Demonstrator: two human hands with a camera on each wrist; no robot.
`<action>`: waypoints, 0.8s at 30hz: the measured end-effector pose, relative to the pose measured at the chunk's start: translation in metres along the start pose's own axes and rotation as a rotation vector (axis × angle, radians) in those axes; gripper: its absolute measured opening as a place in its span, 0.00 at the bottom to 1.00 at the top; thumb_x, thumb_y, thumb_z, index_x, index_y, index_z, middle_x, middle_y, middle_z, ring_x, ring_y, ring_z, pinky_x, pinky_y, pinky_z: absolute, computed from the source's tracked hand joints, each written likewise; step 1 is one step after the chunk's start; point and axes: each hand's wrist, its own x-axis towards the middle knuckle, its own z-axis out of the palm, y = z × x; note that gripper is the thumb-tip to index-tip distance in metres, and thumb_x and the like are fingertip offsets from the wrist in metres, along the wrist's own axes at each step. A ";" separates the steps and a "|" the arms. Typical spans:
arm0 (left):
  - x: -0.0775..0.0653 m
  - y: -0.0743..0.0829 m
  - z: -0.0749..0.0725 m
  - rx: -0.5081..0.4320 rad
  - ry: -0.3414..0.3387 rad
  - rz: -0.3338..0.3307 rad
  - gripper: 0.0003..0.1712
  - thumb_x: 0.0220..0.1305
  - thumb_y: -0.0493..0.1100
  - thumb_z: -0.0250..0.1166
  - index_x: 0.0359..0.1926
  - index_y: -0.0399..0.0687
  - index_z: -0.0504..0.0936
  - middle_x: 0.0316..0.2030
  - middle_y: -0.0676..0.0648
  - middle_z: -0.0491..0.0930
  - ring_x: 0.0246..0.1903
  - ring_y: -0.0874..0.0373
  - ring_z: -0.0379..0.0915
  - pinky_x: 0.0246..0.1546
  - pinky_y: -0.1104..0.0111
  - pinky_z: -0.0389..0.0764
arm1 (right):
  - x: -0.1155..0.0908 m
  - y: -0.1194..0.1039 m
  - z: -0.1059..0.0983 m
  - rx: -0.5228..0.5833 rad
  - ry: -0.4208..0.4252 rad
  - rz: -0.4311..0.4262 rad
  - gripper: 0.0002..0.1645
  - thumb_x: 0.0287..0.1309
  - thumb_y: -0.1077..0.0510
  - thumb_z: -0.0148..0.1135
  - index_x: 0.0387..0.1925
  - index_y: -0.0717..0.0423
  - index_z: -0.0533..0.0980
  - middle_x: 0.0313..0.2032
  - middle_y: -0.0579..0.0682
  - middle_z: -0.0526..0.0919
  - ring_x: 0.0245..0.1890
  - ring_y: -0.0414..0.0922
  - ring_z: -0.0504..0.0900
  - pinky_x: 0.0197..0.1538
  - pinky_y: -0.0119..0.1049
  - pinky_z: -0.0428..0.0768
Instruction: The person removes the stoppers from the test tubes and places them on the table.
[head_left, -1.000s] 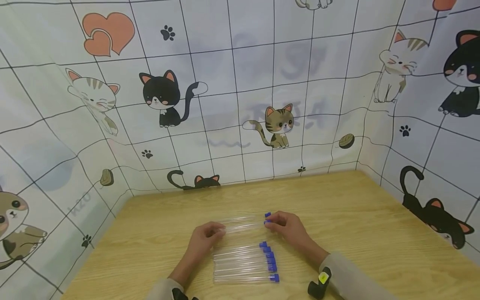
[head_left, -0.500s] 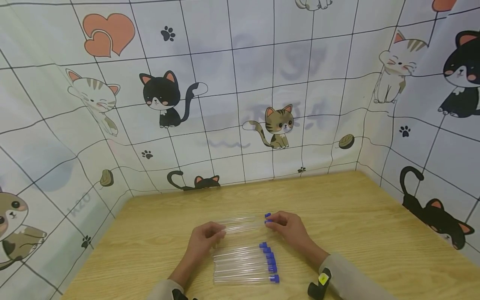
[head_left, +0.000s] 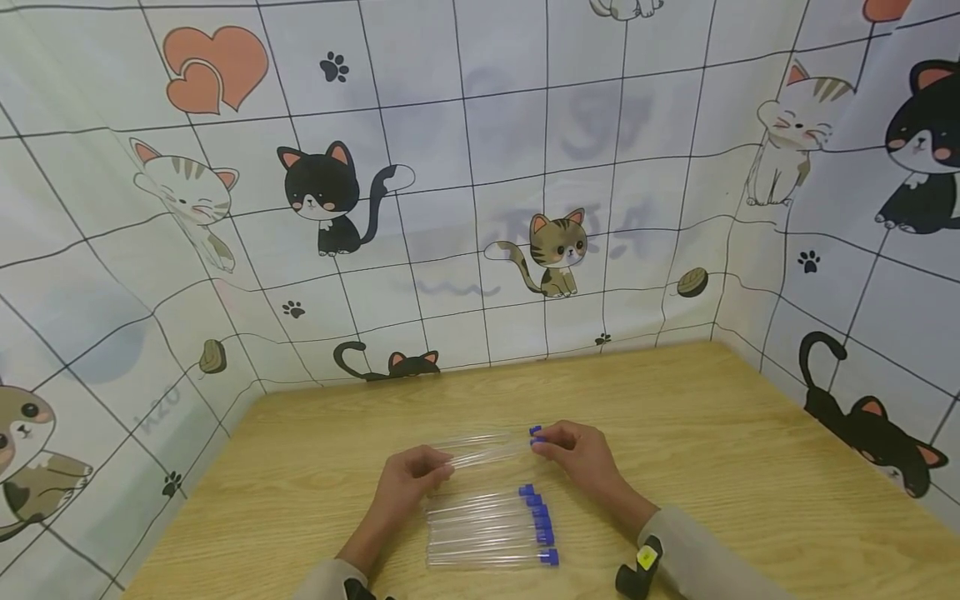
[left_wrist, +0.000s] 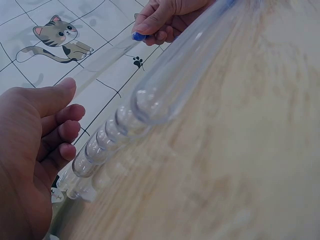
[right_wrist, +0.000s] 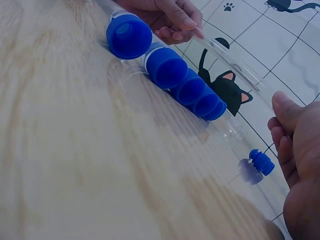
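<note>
Between my hands a clear test tube [head_left: 487,457] is held across, off the table. My left hand [head_left: 411,483] pinches its left end between thumb and fingers. At the other end my right hand [head_left: 581,457] pinches a small blue cap [left_wrist: 139,36]; whether the cap sits in the tube's mouth cannot be made out. Just behind, an uncapped tube [head_left: 472,440] lies on the table, and a loose blue cap [right_wrist: 262,162] lies near its mouth. Closer to me several tubes [head_left: 483,527] lie side by side, blue caps [right_wrist: 129,37] on their right ends.
The wooden table [head_left: 750,500] carries the tubes. A white cloth [head_left: 450,183] printed with cats and grid lines stands behind and along both sides. Black straps with a camera mount [head_left: 639,568] sit on the sleeves.
The held tube's right end and the blue cap have risen very slightly, so the tube tilts a little more. Both hands stay almost where they were; the row of tubes has not moved.
</note>
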 end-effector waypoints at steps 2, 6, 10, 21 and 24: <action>0.001 -0.006 0.001 -0.004 0.011 0.000 0.08 0.59 0.34 0.68 0.40 0.35 0.83 0.31 0.43 0.83 0.27 0.59 0.75 0.30 0.69 0.77 | 0.000 0.000 0.000 0.012 0.009 -0.004 0.13 0.49 0.48 0.72 0.36 0.48 0.84 0.33 0.42 0.86 0.32 0.41 0.83 0.36 0.33 0.79; 0.005 -0.022 0.001 -0.008 0.040 0.000 0.09 0.58 0.37 0.69 0.40 0.39 0.84 0.30 0.46 0.83 0.26 0.59 0.75 0.30 0.70 0.77 | 0.000 0.000 0.002 0.030 0.024 0.001 0.13 0.48 0.49 0.73 0.35 0.49 0.84 0.33 0.43 0.86 0.32 0.41 0.83 0.36 0.32 0.79; 0.007 -0.031 0.000 0.009 0.064 0.012 0.11 0.59 0.42 0.69 0.41 0.40 0.84 0.30 0.48 0.82 0.27 0.59 0.75 0.28 0.71 0.76 | -0.002 -0.008 0.003 0.034 0.012 0.006 0.12 0.50 0.53 0.72 0.36 0.53 0.83 0.32 0.45 0.85 0.31 0.42 0.82 0.35 0.32 0.78; 0.001 -0.002 -0.001 0.020 0.136 0.011 0.07 0.61 0.33 0.65 0.40 0.33 0.83 0.27 0.40 0.81 0.23 0.55 0.72 0.24 0.72 0.73 | -0.003 -0.001 0.002 0.126 -0.178 0.018 0.14 0.53 0.49 0.70 0.38 0.52 0.82 0.34 0.47 0.85 0.36 0.47 0.82 0.39 0.37 0.80; 0.002 -0.003 -0.001 0.024 0.138 0.002 0.07 0.61 0.32 0.65 0.40 0.33 0.83 0.27 0.40 0.81 0.23 0.55 0.72 0.25 0.71 0.73 | -0.003 -0.002 0.002 0.143 -0.200 0.007 0.14 0.54 0.50 0.70 0.38 0.54 0.82 0.35 0.49 0.85 0.37 0.47 0.83 0.40 0.37 0.80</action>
